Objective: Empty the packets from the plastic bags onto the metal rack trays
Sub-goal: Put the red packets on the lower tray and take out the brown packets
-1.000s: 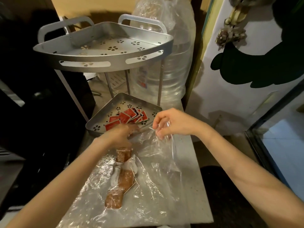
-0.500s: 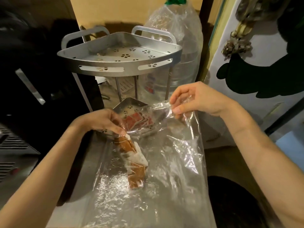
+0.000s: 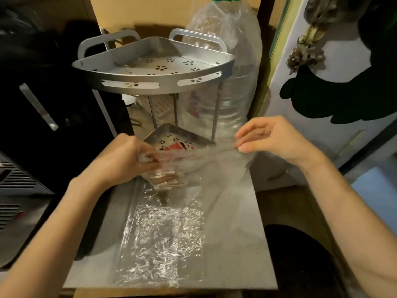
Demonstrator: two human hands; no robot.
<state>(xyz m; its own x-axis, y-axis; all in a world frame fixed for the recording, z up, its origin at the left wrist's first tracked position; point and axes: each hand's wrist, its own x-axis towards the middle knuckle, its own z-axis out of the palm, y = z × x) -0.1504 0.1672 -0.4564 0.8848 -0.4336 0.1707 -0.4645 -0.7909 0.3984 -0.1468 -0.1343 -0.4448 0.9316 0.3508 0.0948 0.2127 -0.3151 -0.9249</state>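
The person stands at the counter (image 3: 232, 211) with a clear plastic bag (image 3: 167, 233) stretched out between both hands. The left hand (image 3: 126, 158) is clenched on one corner of the bag's mouth, just in front of the lower tray (image 3: 171, 131) of the metal rack. The right hand (image 3: 272, 138) pinches the other side of the mouth, off to the right of that tray; its fingertips look pressed on the film, though blur makes the exact hold hard to read.

The brown packets (image 3: 165, 179) hang bunched inside the bag, right under the left hand and just short of the lower tray's front edge. The bag's long axis runs from the tray back toward the person, its tail lying crumpled on the counter. The left hand is plainly the nearer one to the packets.

Red packets (image 3: 178, 146) already lie in the lower tray. The upper tray (image 3: 154, 69) stands above it and shows nothing inside from here. I would guess the mouth has to tip over a tray rim next. Room is tight: the upper tray overhangs the lower one, the rack legs stand at its sides, and a big wrapped water bottle (image 3: 225, 61) crowds the right. The counter's left edge runs close by the left wrist.
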